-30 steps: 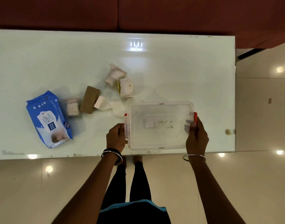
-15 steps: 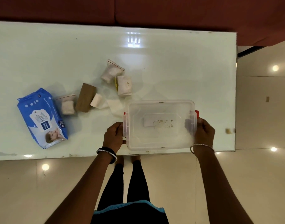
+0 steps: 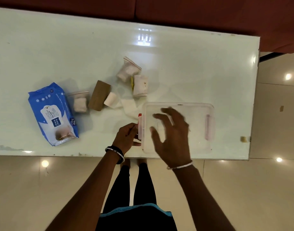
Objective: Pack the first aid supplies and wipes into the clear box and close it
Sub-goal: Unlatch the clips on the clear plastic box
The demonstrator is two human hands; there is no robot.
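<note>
The clear box with its lid on sits at the table's near edge, a red latch at each short side. My left hand grips the left red latch. My right hand hovers over the lid, fingers spread and blurred, holding nothing. Left of the box lie a blue wipes pack, a small zip bag, a brown roll, a white bandage roll, another zip bag and a wrapped white roll.
The white glass table ends just right of the box, and its near edge runs under my wrists. A small tan object sits at the right edge. Dark red upholstery lies beyond the far edge.
My right hand has left the right latch and moved left over the lid, fingers spread. My left hand stays at the left latch.
</note>
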